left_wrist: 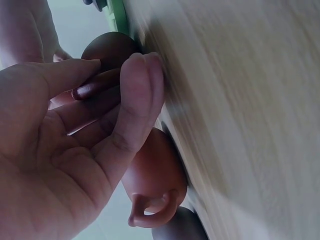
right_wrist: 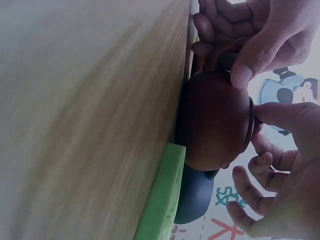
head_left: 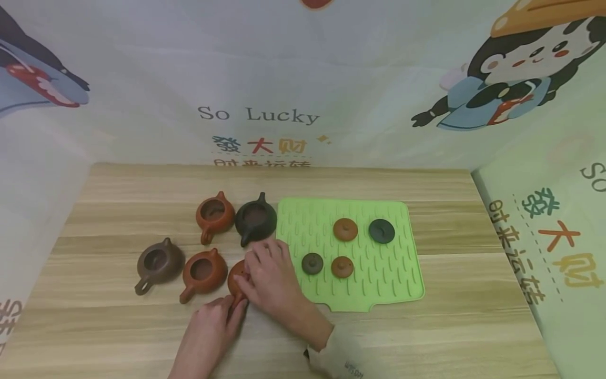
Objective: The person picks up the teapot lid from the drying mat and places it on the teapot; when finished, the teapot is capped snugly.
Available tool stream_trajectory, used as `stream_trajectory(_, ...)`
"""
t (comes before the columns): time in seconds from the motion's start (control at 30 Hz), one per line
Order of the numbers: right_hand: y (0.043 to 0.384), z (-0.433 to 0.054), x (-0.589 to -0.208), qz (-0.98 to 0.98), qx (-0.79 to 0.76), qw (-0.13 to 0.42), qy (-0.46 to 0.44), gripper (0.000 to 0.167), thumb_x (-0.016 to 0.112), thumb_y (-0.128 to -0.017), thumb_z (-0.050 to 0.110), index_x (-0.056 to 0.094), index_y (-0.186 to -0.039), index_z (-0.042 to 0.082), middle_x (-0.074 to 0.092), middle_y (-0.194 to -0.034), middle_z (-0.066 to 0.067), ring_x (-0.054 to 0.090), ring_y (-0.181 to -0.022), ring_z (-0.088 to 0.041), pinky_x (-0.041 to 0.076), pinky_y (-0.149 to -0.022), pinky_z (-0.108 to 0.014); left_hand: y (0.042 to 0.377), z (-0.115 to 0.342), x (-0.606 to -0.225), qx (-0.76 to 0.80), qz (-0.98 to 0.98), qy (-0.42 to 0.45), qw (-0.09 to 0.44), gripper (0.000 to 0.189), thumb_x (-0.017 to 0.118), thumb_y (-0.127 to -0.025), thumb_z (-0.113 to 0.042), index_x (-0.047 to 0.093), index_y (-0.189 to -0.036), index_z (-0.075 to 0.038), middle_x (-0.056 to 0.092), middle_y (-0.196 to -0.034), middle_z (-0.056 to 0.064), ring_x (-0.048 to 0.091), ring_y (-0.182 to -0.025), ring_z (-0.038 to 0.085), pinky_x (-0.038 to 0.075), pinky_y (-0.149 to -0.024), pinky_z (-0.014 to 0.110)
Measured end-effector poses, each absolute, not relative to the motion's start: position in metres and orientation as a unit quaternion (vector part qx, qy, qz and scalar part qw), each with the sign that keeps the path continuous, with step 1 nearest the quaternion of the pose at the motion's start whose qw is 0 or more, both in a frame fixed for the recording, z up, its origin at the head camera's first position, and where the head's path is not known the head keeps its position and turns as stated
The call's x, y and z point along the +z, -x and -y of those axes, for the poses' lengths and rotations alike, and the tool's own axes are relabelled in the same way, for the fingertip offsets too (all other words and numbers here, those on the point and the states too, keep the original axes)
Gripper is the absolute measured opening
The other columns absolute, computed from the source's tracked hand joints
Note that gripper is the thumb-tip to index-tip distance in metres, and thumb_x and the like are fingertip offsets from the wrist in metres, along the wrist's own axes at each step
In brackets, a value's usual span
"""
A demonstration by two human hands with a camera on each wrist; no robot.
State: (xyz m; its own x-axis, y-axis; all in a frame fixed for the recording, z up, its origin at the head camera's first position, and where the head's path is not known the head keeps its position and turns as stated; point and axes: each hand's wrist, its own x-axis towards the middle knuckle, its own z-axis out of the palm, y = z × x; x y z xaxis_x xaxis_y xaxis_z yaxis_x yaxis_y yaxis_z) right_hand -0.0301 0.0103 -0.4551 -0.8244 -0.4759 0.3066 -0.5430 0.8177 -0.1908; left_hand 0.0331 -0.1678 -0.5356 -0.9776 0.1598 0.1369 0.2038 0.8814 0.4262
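A reddish-brown clay teapot (head_left: 234,284) stands on the table, partly hidden by both hands. My left hand (head_left: 208,329) pinches its loop handle, thumb on one side and fingers on the other. With thumb and fingers my right hand (head_left: 274,279) pinches the knob of the lid (right_wrist: 248,131), which sits on top of the teapot in the right wrist view. Left of it stands an orange-brown teapot (left_wrist: 157,165) without a lid, its handle toward me.
More lidless teapots stand around: a brown one (head_left: 171,256), an orange one (head_left: 228,210) and a black one (head_left: 271,213). On the green mat (head_left: 388,279) lie several lids, among them a black lid (head_left: 381,231) and a grey-brown lid (head_left: 312,263).
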Motion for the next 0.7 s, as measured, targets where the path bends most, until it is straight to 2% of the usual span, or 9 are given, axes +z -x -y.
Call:
stream_trajectory(0.1,0.0284,-0.0082,-0.4555,0.948,0.129,0.135,-0.258,0.035,0.083,-0.097,0.047,0.062,-0.087,0.021,0.067,-0.104,0.005,0.058,-0.113,-0.02,0.048,-0.109,-0.043,-0.0337,0.1676,-0.5353,-0.226,0.968,0.093,0.049,0.03,0.082,-0.099,-0.02,0.063,-0.077,-0.017,0.05,-0.064,-0.013,0.044,-0.055,0.005,0.038,-0.054,0.025)
stream_trajectory(0.4,0.0243,-0.0018,-0.4566,0.956,0.092,0.169,-0.22,0.037,0.083,-0.095,0.049,0.061,-0.084,0.021,0.063,-0.094,0.005,0.06,-0.106,-0.019,0.048,-0.102,-0.041,-0.034,0.168,-0.5372,-0.23,0.967,0.097,0.057,0.024,0.083,-0.098,-0.019,0.068,-0.08,-0.015,0.06,-0.067,-0.009,0.062,-0.058,0.011,0.046,-0.055,0.031)
stream_trajectory(0.7,0.0242,-0.0014,-0.4576,0.957,0.088,0.173,-0.215,0.039,0.083,-0.095,0.051,0.06,-0.082,0.022,0.061,-0.091,0.006,0.061,-0.104,-0.019,0.047,-0.102,-0.044,-0.0337,0.1701,-0.5411,-0.231,0.966,0.101,0.065,0.026,0.085,-0.095,-0.017,0.066,-0.078,-0.016,0.055,-0.065,-0.012,0.051,-0.056,0.004,0.04,-0.054,0.026)
